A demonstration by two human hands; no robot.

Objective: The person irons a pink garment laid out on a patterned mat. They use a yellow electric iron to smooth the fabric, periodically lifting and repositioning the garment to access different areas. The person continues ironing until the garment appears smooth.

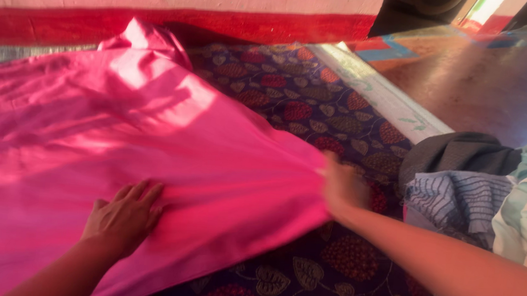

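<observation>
- A smooth, shiny pink cloth (pixel 120 143) is lying spread in soft folds over a dark leaf-patterned mat (pixel 341 110)
- The left hand (pixel 123 215) is pressing flat on it, grip released, fingers spread
- The right hand (pixel 342 188), blurred, is pinching the cloth's edge beside a pile of clothes (pixel 479 190)

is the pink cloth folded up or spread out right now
Spread out. The pink cloth lies wide over the patterned mat, left hand flat on it, right hand at its edge.
</observation>
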